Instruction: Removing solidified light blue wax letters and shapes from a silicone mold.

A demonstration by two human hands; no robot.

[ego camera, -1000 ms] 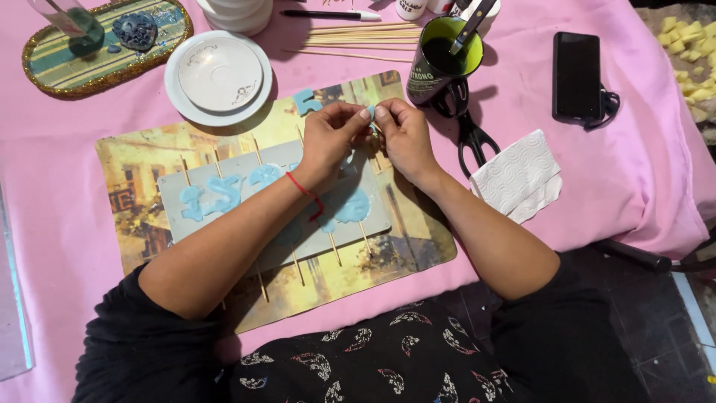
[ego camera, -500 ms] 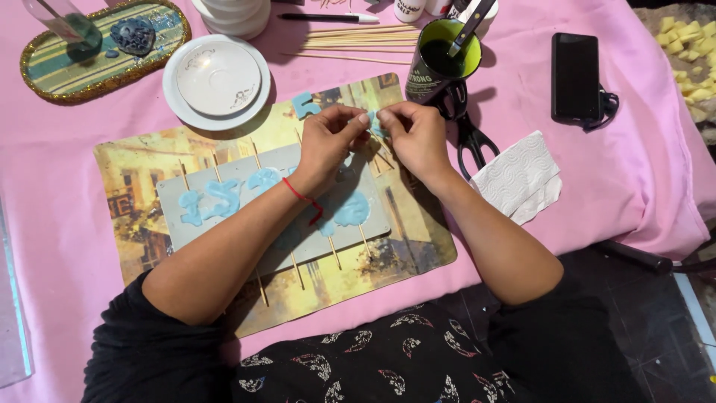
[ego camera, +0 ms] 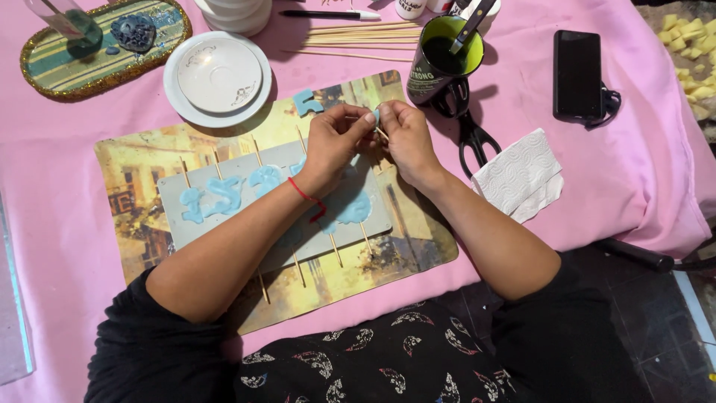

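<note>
Both hands meet over the far edge of a picture placemat (ego camera: 149, 164). My left hand (ego camera: 335, 142) and my right hand (ego camera: 403, 134) pinch a small light-blue piece on a thin wooden stick (ego camera: 377, 123) between their fingertips. Below them lies a grey mould tray (ego camera: 179, 224) with several light-blue shapes (ego camera: 224, 195), each with a wooden stick poking out. One loose blue shape (ego camera: 306, 102) rests on the placemat just left of my hands.
A white saucer (ego camera: 218, 78) and a striped oval tray (ego camera: 97, 48) sit at the far left. Wooden skewers (ego camera: 358, 33), a green-lined mug (ego camera: 440, 63), black scissors (ego camera: 470, 130), a paper napkin (ego camera: 518, 175) and a black phone (ego camera: 576, 73) lie on the pink cloth.
Both hands stay together at the same spot; the fingers have shifted slightly around the small blue piece and its stick.
</note>
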